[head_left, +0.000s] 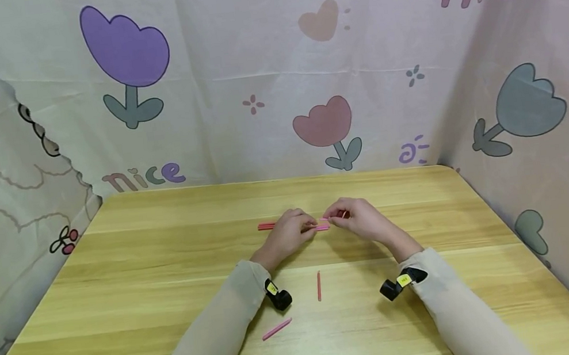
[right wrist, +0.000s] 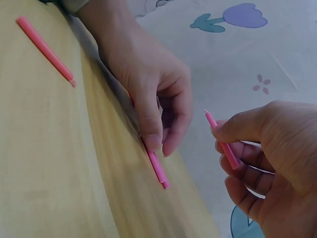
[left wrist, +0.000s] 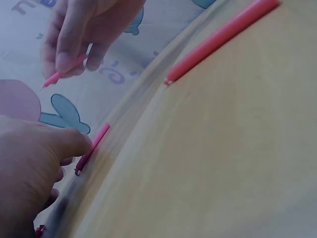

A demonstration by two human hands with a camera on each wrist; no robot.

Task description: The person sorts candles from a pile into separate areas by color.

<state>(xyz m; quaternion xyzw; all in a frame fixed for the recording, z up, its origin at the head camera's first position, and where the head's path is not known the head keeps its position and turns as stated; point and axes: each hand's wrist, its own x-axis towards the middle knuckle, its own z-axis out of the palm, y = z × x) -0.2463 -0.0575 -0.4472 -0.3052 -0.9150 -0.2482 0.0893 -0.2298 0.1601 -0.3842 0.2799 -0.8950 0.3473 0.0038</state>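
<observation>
Small thin candles with short wicks lie on the table. My left hand rests low over the table, its thumb and fingers pinching pink candles that lie there; their far ends are hidden by the hand. Just to the right and slightly raised, my right hand holds another pink candle between thumb and fingers, wick pointing away from the palm. Red candles lie side by side, poking out to the left of my left hand.
A single red candle lies on the wooden table between the forearms. Closer to the front, a pink candle lies at a slant beside the left sleeve. A printed curtain hangs behind the table and along its sides.
</observation>
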